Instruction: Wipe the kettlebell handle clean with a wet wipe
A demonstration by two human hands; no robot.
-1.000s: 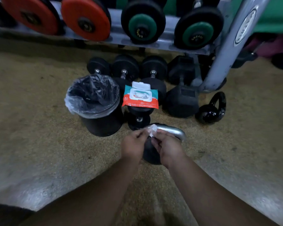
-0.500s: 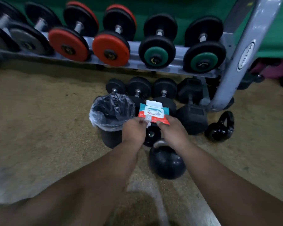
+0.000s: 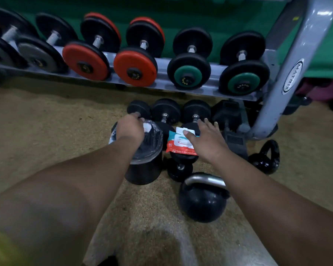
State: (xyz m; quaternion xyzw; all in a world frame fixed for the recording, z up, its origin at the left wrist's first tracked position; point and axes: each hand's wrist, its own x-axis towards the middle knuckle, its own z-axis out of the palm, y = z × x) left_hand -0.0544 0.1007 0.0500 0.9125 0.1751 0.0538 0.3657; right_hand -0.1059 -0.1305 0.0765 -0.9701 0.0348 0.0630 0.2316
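Tan, speckled gym floor (image 3: 46,131) fills most of the view. Across the top runs a grey steel rack (image 3: 288,60) loaded with black, red-faced and green-faced dumbbells. On the floor below it stands a black bin (image 3: 144,169) lined with clear plastic. To its right and nearer the person, the black kettlebell (image 3: 202,204) sits upright, its silver handle (image 3: 204,179) bare, neither hand on it. Just beyond the kettlebell, a red-and-teal wet wipe pack (image 3: 178,144) lies perched on a floor dumbbell (image 3: 181,166).

Likely risks: the pack rests on a rounded weight, so a one-handed press on its lid could tip or slide it off. The wipe could also cling to the loose liner or drop outside the bin.

The left hand (image 3: 130,128) hangs over the bin mouth, fingers bent downward and mostly hidden. A white wipe (image 3: 147,128) shows just beside them, and whether it is pinched or released cannot be told. The right hand (image 3: 204,139) is spread wide over the pack, fingers apart, thumb tip on the white flip lid, grasping nothing.
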